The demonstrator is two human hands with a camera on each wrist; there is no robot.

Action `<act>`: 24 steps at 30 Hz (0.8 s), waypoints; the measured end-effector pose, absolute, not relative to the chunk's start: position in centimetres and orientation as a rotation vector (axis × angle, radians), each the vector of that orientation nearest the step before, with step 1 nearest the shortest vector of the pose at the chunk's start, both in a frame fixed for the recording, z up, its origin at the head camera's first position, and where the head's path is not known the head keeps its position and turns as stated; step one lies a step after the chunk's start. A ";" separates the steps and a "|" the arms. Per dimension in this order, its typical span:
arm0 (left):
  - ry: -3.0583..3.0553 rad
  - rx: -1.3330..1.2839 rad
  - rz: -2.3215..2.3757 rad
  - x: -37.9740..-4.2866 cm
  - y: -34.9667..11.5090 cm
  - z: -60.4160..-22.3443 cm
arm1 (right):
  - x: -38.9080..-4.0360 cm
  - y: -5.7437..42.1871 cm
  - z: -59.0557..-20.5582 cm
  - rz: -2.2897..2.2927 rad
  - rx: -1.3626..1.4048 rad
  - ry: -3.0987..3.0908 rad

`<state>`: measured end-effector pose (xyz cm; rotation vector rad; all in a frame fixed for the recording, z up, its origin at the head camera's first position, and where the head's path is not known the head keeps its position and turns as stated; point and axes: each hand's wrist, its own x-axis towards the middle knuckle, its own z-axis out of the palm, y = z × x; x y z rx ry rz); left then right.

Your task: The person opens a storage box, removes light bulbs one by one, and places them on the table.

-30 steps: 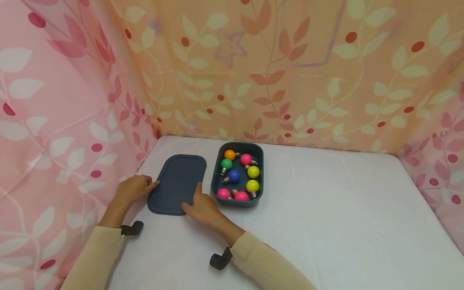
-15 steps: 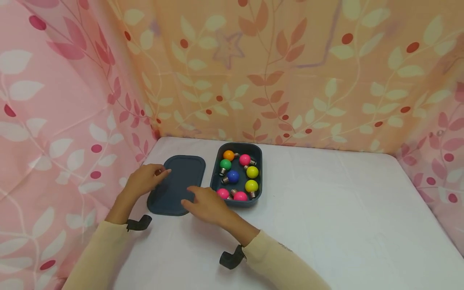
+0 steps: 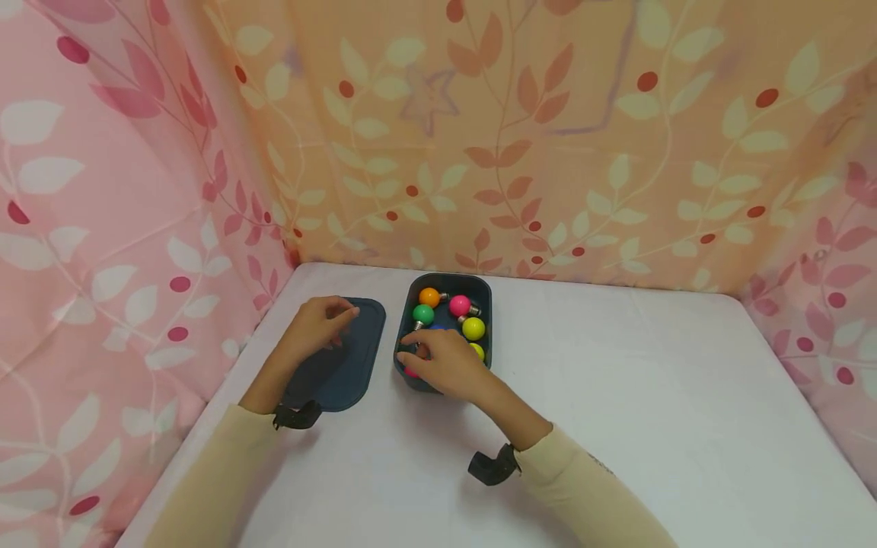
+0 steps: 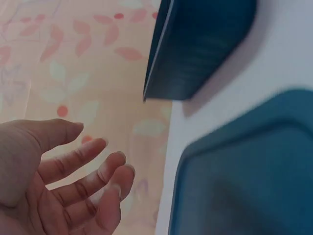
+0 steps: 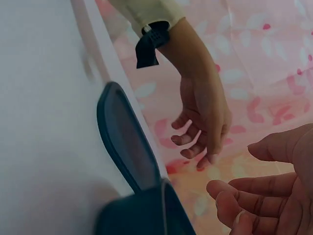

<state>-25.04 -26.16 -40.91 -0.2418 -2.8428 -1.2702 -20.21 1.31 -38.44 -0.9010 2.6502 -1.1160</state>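
My left hand (image 3: pixel 317 329) hovers over the dark blue lid (image 3: pixel 349 380), its fingers loosely bent around nothing, as the left wrist view also shows. The lid lies flat on the white table. To its right stands a dark blue box (image 3: pixel 488 293) holding several coloured light bulbs. My right hand (image 3: pixel 445 361) hangs above the near part of this box with relaxed fingers and an empty grasp. Orange (image 3: pixel 429 297), green (image 3: pixel 423 314), pink (image 3: pixel 460 306) and yellow bulbs (image 3: pixel 473 329) show; the blue bulb and those nearest me are partly hidden by the right hand.
White cloth covers the table (image 3: pixel 617 396), which stretches far to the right of the box. A pink leaf-patterned curtain (image 3: pixel 137 228) borders the left side, and an orange one (image 3: pixel 521 137) hangs behind. Black camera mounts (image 3: pixel 493 466) are strapped to both wrists.
Both hands have lifted off the lid's edges. The right hand has moved right to above the box; the left has risen and shifted right over the lid. Lid and box stay in place.
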 end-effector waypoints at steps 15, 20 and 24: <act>-2.816 -0.111 -1.696 -27.0 -21.5 -41.7 | -22.3 6.7 -37.3 -1.097 -0.778 2.752; -2.817 -0.071 -1.784 -27.8 -20.6 -42.4 | -22.6 7.8 -37.6 -1.110 -0.701 2.743; -2.820 -0.038 -1.819 -28.4 -20.2 -43.0 | -22.9 8.2 -37.9 -1.149 -0.689 2.710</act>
